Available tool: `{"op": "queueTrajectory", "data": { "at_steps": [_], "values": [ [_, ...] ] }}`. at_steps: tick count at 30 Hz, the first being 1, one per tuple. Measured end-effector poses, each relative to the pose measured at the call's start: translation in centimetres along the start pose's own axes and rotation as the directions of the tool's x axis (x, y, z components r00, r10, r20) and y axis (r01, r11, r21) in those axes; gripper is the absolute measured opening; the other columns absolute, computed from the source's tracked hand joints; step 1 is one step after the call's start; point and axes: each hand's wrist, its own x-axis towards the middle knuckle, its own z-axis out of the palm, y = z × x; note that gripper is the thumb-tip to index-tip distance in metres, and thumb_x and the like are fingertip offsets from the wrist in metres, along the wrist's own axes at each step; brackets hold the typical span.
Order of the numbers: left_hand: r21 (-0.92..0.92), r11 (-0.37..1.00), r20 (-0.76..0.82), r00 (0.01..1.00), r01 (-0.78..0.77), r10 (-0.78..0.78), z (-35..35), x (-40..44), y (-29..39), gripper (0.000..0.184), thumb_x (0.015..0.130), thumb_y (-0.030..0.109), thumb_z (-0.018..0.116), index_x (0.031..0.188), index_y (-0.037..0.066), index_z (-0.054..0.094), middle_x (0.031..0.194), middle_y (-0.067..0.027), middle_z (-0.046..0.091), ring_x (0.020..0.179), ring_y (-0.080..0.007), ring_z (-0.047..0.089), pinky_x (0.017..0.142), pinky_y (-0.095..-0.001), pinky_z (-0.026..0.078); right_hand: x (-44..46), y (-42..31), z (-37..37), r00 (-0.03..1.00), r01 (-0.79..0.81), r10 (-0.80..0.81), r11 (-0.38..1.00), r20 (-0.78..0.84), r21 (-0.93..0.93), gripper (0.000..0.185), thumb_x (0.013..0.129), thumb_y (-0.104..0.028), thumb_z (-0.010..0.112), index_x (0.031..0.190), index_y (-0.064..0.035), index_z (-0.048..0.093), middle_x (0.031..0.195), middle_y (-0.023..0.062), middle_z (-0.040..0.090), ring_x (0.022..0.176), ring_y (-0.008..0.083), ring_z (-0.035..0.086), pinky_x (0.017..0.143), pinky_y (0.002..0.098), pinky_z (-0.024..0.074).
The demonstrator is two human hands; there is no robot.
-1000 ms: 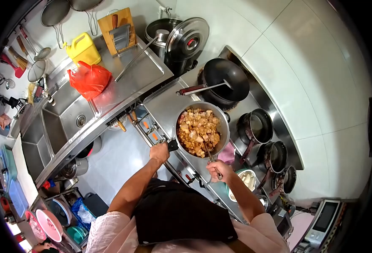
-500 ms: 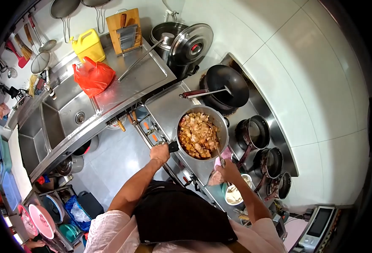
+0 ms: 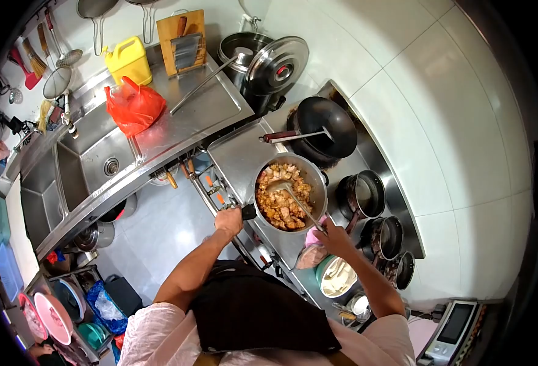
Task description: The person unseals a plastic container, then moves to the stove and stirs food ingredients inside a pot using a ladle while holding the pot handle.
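Observation:
A metal pot (image 3: 321, 190) full of browned, chopped meat-like pieces (image 3: 286, 215) stands on the steel stove top. My left hand (image 3: 228, 221) is closed around the pot's black handle (image 3: 249, 211). In my right hand (image 3: 336, 238) is the handle of a metal ladle (image 3: 302, 207), whose head rests face down on the food, left of the pot's middle. Just below my right hand lie a pink cloth (image 3: 315, 235) and a bowl of pale slices (image 3: 338, 277).
Behind the pot sits a black wok (image 3: 333, 119) with a spatula (image 3: 299, 135) across it. Several small pans (image 3: 366, 194) line the right side. To the left are a sink (image 3: 86, 174), a red plastic bag (image 3: 135, 108), a yellow jug (image 3: 128, 61) and a knife rack (image 3: 183, 43).
The ladle head has moved left across the food and now shows on top, where it was mostly buried at the right. My right hand has shifted slightly; my left hand keeps its grip.

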Motion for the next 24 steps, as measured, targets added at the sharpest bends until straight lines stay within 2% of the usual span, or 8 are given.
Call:
{"op": "queueTrajectory", "data": {
  "at_steps": [3,4,7,8,11,16,20,24],
  "values": [
    [0.003,1.0,0.013,1.0,-0.001,0.001,-0.2,-0.1,0.0,0.027,0.09,0.015,0.054,0.112,0.004,0.065,0.102,-0.0175,0.072,0.093,-0.0332,0.072,0.078,-0.0423,0.058,1.5,-1.4,0.8,0.999,0.033,-0.031,0.997,0.034,-0.074,0.042,0.096,-0.042,0.059,0.104,-0.0009,0.05,0.081,0.0266,0.066,0.078,0.0447,0.065,0.068,0.0522,0.0501],
    [0.007,1.0,0.01,1.0,-0.006,0.006,-0.2,-0.1,0.0,0.027,0.09,0.015,0.054,0.112,0.004,0.065,0.102,-0.0175,0.072,0.093,-0.0333,0.072,0.078,-0.0423,0.058,2.3,-1.2,1.5,0.996,0.012,-0.008,0.999,0.088,-0.045,0.04,0.099,-0.04,0.055,0.105,-0.0007,0.051,0.086,0.0277,0.065,0.08,0.0452,0.065,0.07,0.0527,0.0494],
    [-0.004,1.0,-0.001,1.0,-0.009,0.009,-0.1,-0.2,-0.1,0.027,0.09,0.014,0.053,0.112,0.004,0.065,0.102,-0.0176,0.072,0.093,-0.0336,0.071,0.078,-0.0426,0.058,4.8,2.3,5.2,0.959,0.119,-0.161,0.976,0.232,0.184,0.042,0.1,-0.041,0.051,0.109,0.0,0.051,0.089,0.0269,0.066,0.08,0.0448,0.065,0.072,0.0528,0.0492],
    [-0.012,1.0,-0.005,1.0,-0.008,0.008,-0.1,-0.2,-0.1,0.027,0.09,0.014,0.053,0.112,0.004,0.065,0.102,-0.0177,0.072,0.093,-0.0338,0.071,0.078,-0.0427,0.058,5.1,2.5,5.8,0.936,0.031,-0.107,0.974,0.337,0.224,0.044,0.101,-0.041,0.046,0.114,0.0013,0.05,0.087,0.0261,0.066,0.082,0.0443,0.066,0.073,0.0524,0.0499],
    [-0.033,0.999,0.008,1.0,0.001,-0.001,-0.1,-0.2,-0.1,0.027,0.089,0.014,0.053,0.112,0.004,0.065,0.102,-0.0177,0.072,0.094,-0.0339,0.071,0.079,-0.0432,0.057,4.8,2.3,6.8,0.947,0.039,0.008,0.99,0.32,-0.139,0.047,0.101,-0.041,0.046,0.118,0.002,0.05,0.087,0.0271,0.066,0.086,0.0451,0.066,0.074,0.051,0.0508],
    [-0.03,0.999,-0.016,1.0,0.014,-0.014,-0.1,-0.2,-0.1,0.026,0.089,0.013,0.053,0.109,0.005,0.067,0.101,-0.017,0.073,0.094,-0.0335,0.071,0.08,-0.0429,0.057,4.6,1.7,1.1,0.959,0.152,0.003,0.84,0.284,-0.521,0.037,0.098,-0.043,0.05,0.1,-0.0061,0.051,0.075,0.0188,0.069,0.07,0.0384,0.069,0.061,0.0535,0.0526],
    [-0.031,0.999,-0.016,1.0,0.01,-0.011,0.6,0.2,-0.3,0.025,0.089,0.013,0.054,0.107,0.005,0.068,0.1,-0.0168,0.073,0.094,-0.0335,0.072,0.08,-0.0422,0.058,4.1,0.6,-4.3,0.961,0.101,0.07,0.811,0.267,-0.576,0.039,0.1,-0.043,0.045,0.102,-0.0049,0.052,0.074,0.0188,0.069,0.071,0.04,0.069,0.061,0.0514,0.0522],
    [-0.02,0.999,-0.042,0.999,-0.027,0.026,0.9,0.5,-0.6,0.024,0.089,0.014,0.052,0.105,0.002,0.065,0.095,-0.0186,0.072,0.089,-0.0341,0.072,0.075,-0.0429,0.057,3.0,0.9,-6.7,0.98,0.096,0.011,0.85,0.198,-0.518,0.041,0.101,-0.044,0.045,0.104,-0.0031,0.052,0.073,0.0195,0.068,0.07,0.0402,0.068,0.063,0.051,0.0511]
  ]
}}
